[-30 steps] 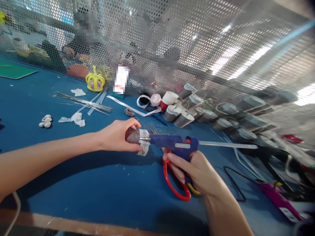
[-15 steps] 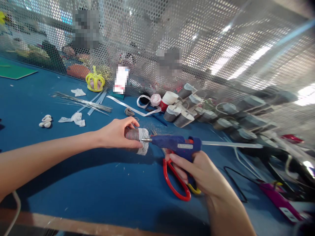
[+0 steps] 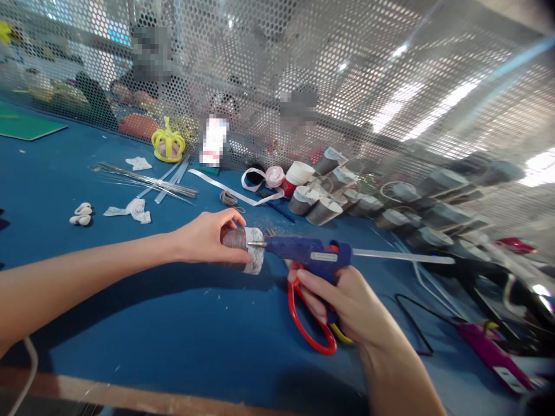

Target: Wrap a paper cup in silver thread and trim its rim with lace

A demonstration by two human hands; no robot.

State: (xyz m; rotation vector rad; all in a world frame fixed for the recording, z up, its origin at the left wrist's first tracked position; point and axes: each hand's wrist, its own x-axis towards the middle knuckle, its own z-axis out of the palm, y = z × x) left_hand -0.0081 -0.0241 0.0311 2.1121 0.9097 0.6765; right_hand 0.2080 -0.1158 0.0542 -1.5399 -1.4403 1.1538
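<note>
Left grip [image 3: 206, 238] closed around grey thread-wrapped cylinder [image 3: 234, 238]; right grip [image 3: 344, 297] closed around blue plastic glue gun [image 3: 297, 248], possibly touching red-handled scissors [image 3: 321, 348].

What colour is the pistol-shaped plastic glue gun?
The glue gun is mostly dark blue, with a pale label; best seen in the head view.

- Your glue gun [image 3: 295, 248] is dark blue, its label [image 3: 324, 256] white.
- Your cylinder [image 3: 234, 238] shows fine grey-brown stripes; its patterned lace band [image 3: 254, 234] is white.
- Your scissor handle [image 3: 319, 349] is red.
- Your tabletop [image 3: 173, 335] is blue.
</note>
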